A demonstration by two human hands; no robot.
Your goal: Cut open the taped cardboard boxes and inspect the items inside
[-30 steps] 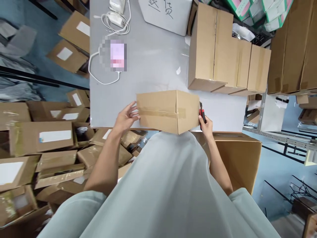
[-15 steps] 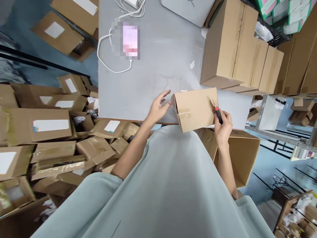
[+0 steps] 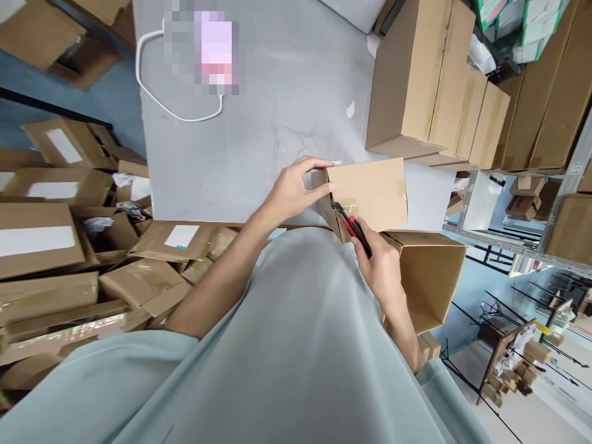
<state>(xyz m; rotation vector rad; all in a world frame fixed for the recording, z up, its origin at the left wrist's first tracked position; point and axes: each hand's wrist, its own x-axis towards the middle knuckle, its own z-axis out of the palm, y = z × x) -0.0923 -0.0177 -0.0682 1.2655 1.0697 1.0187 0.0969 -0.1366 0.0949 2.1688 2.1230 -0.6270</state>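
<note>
A small cardboard box (image 3: pixel 374 185) lies at the near edge of the grey table, with a strip of clear tape at its left end. My left hand (image 3: pixel 296 190) grips that left end, the index finger along the top edge and the thumb lower down on the box. In my right hand (image 3: pixel 382 262) is a red and black utility knife (image 3: pixel 354 229). Its tip meets the box's left edge just below my left thumb, by the tape. Whether the blade has gone into the cardboard I cannot tell.
Closed cardboard boxes (image 3: pixel 411 80) stand at the table's right side. An open carton (image 3: pixel 432 277) sits below the table edge by my right arm. Many boxes (image 3: pixel 143 283) are piled on the left. A blurred-out device (image 3: pixel 215 49) with a white cable (image 3: pixel 180 117) lies on the table (image 3: pixel 194 179).
My right hand has brought the utility knife from the box's right end to its left edge. My left hand has moved onto the box's left end and taken hold. The view has shifted.
</note>
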